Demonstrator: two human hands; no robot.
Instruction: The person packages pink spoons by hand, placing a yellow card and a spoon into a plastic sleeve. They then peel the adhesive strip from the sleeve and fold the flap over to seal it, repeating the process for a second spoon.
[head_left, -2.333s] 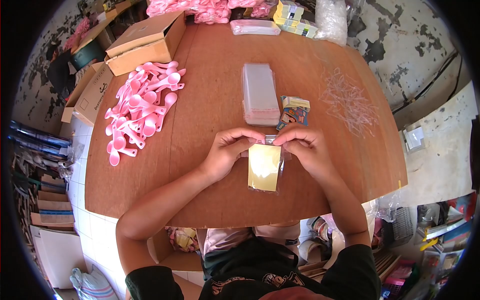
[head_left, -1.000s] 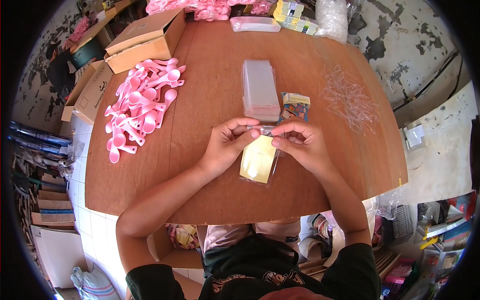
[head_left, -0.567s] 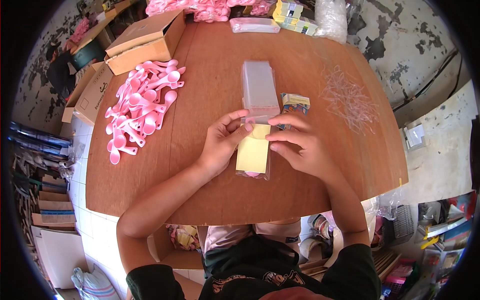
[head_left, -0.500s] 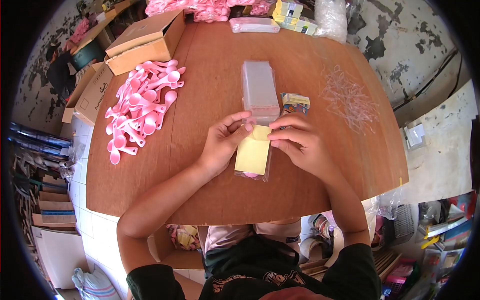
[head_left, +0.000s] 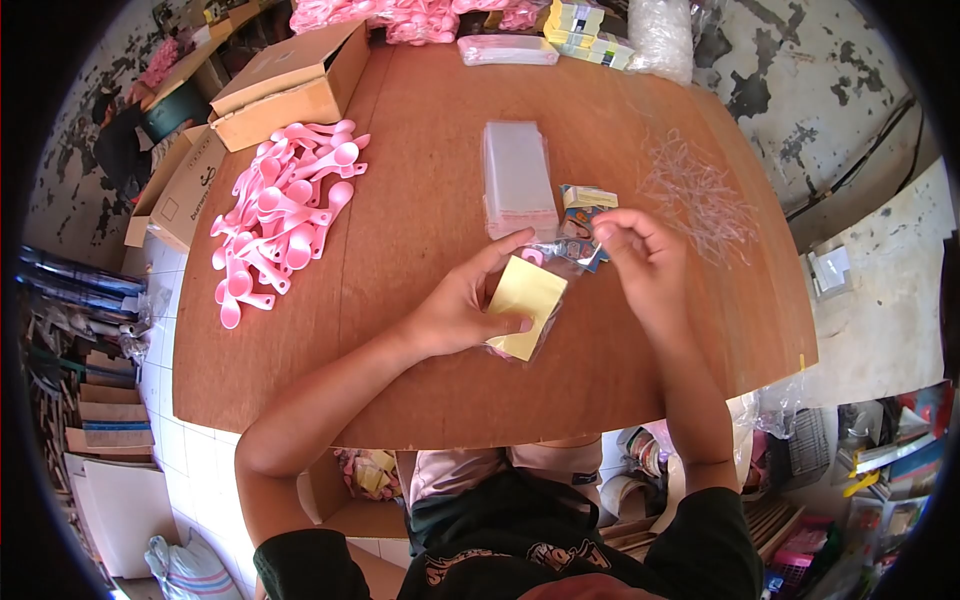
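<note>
My left hand (head_left: 468, 305) is closed round a clear plastic bag holding a yellow card (head_left: 528, 300), its thumb pressed on the front. The pink handle end (head_left: 533, 256) of a spoon shows above the card. My right hand (head_left: 640, 255) is raised at the bag's upper right, thumb and forefinger pinched on what looks like a thin clear plastic strip (head_left: 580, 256) at the bag's top; its exact outline is hard to make out. Just beyond lie a stack of clear bags (head_left: 518, 175) and a pile of printed cards (head_left: 588, 200).
Pink spoons (head_left: 290, 205) are heaped at the left, before a cardboard box (head_left: 290, 85). Tangled clear strips (head_left: 700, 195) lie on the right of the wooden table (head_left: 420, 130). Pink packs (head_left: 400, 18), bundled cards (head_left: 590, 35) and a plastic roll (head_left: 661, 38) line the far edge.
The bag with the yellow card has tilted clockwise and shifted slightly right. My right hand has moved up and right from the bag's top, and my left thumb has slid down onto the card.
</note>
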